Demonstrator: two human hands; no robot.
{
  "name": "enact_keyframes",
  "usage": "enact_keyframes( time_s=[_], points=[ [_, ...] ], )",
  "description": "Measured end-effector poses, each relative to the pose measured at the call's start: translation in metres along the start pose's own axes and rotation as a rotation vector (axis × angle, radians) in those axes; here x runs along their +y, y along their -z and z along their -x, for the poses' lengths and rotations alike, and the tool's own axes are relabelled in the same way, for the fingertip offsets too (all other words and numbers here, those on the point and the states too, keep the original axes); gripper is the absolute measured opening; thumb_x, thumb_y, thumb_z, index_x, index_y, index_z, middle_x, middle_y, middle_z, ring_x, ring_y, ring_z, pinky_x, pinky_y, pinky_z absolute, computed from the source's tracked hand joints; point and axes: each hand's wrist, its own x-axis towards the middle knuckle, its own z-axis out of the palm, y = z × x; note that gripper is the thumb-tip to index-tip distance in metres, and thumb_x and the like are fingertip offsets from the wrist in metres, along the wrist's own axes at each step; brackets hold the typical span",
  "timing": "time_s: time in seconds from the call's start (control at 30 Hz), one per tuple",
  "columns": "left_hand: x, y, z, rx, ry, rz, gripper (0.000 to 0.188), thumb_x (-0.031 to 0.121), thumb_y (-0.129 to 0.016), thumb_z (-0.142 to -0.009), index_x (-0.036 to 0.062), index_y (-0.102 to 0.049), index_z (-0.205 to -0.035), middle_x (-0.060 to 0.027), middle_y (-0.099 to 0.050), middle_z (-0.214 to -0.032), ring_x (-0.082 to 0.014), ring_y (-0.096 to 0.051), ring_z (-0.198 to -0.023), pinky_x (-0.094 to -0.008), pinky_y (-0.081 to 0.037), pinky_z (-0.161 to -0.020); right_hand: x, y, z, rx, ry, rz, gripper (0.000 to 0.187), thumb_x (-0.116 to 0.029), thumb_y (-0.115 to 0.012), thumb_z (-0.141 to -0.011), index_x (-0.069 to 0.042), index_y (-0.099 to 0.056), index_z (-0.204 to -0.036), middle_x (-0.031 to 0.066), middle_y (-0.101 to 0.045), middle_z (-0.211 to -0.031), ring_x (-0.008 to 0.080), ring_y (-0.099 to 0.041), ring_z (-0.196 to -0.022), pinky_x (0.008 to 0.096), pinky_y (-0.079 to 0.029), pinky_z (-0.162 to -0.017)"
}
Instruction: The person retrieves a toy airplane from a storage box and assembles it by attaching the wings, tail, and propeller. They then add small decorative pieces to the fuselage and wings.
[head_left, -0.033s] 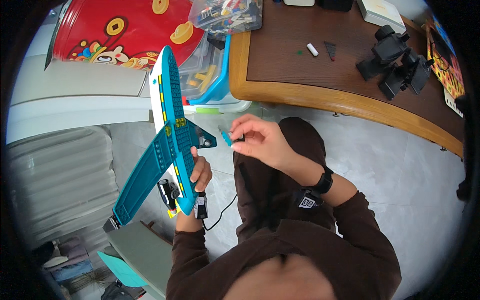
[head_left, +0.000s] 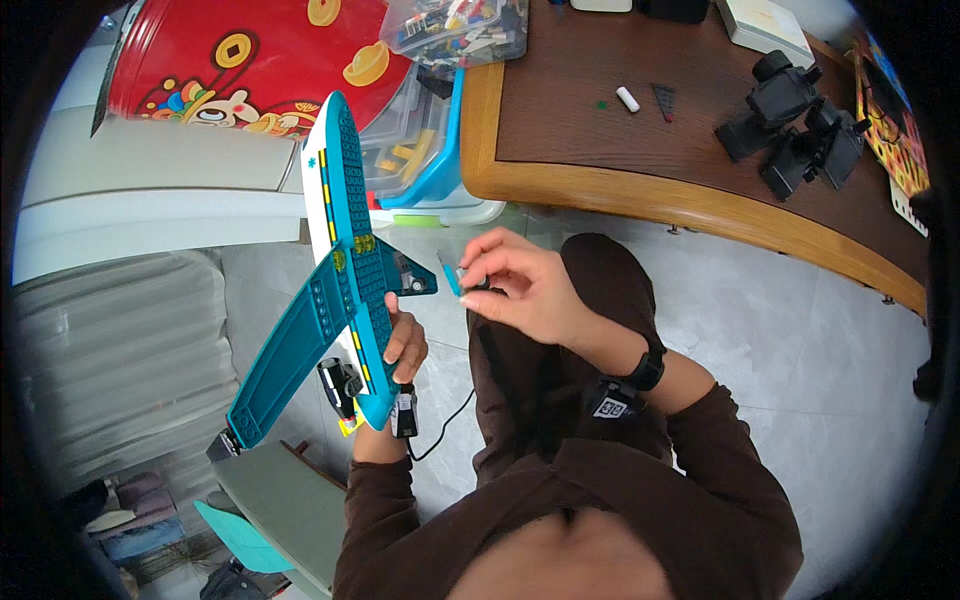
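My left hand point(head_left: 405, 343) is wrapped round the rear part of a toy brick airplane point(head_left: 352, 215), its teal studded underside turned toward me and a white side at its left. One long teal wing point(head_left: 285, 350) slants down to the left; a much shorter wing stub point(head_left: 412, 278) points toward my right hand. A black cylindrical engine point(head_left: 337, 388) sits by the tail end. Just right of the stub, my right hand point(head_left: 525, 285) pinches a small teal brick piece point(head_left: 450, 275) with grey and dark parts. A gap separates that piece from the airplane; my fingers partly hide it.
On the brown table point(head_left: 590, 145) lie a white cylinder point(head_left: 627, 99), a dark wedge plate point(head_left: 664, 101) and a tiny green piece point(head_left: 602, 104). Black devices point(head_left: 790, 120) stand farther right. Clear bins point(head_left: 455, 35) of bricks and a red box point(head_left: 250, 70) are at the back left.
The small teal piece has turned slightly between my right fingers. The airplane and my left hand look nearly the same; the whole view has shifted a little.
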Motion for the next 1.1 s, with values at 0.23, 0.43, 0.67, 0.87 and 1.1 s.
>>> enact_keyframes(
  time_s=[0.23,0.43,0.67,0.87,1.1],
  points=[
    [-0.028,0.024,0.011,-0.064,-0.072,0.043,0.048,0.033,-0.021,-0.1,0.0164,-0.014,-0.144,-0.0236,-0.058,-0.101,-0.0405,-0.062,-0.078,-0.0454,-0.055,-0.056,0.006,0.004,0.016,0.105,0.29,0.377,0.021,0.002,-0.07,-0.068,-0.004,-0.063,-0.087,0.0071,-0.054,-0.099,0.0173,-0.058,-0.086,0.0267,-0.048,-0.075],
    [-0.065,0.041,0.015,-0.11,-0.036,0.102,0.049,0.031,-0.028,-0.099,0.0151,-0.017,-0.144,-0.0231,-0.06,-0.095,-0.0383,-0.063,-0.073,-0.044,-0.054,-0.053,0.025,0.026,0.053,0.148,0.195,0.178,0.022,0.006,-0.069,-0.069,-0.002,-0.061,-0.088,0.0065,-0.052,-0.101,0.0146,-0.057,-0.089,0.0249,-0.049,-0.076],
    [0.0,-0.022,-0.016,0.099,-0.093,-0.039,0.059,0.038,-0.045,-0.092,0.0106,-0.027,-0.141,-0.0152,-0.06,-0.079,-0.0301,-0.061,-0.056,-0.0345,-0.052,-0.047,0.0,-0.032,-0.025,0.132,0.237,0.356,0.021,0.002,-0.07,-0.068,-0.004,-0.063,-0.087,0.0083,-0.054,-0.1,0.0181,-0.058,-0.089,0.0273,-0.048,-0.074],
    [-0.042,-0.001,-0.017,0.124,-0.038,-0.053,0.057,0.045,-0.033,-0.094,0.0083,-0.034,-0.137,-0.0172,-0.058,-0.076,-0.0336,-0.059,-0.055,-0.0374,-0.051,-0.048,-0.002,-0.029,0.006,-0.009,0.381,0.484,0.019,0.0,-0.07,-0.07,-0.003,-0.064,-0.088,0.011,-0.056,-0.1,0.0195,-0.061,-0.079,0.0269,-0.051,-0.066],
    [-0.075,0.028,-0.023,0.171,-0.065,-0.084,0.056,0.045,-0.033,-0.094,0.0081,-0.035,-0.136,-0.0173,-0.058,-0.078,-0.0335,-0.059,-0.058,-0.0378,-0.051,-0.05,0.005,-0.015,0.031,0.001,0.56,0.445,0.019,0.001,-0.07,-0.069,-0.004,-0.067,-0.088,0.0113,-0.059,-0.1,0.019,-0.061,-0.08,0.026,-0.05,-0.067]
  ],
)
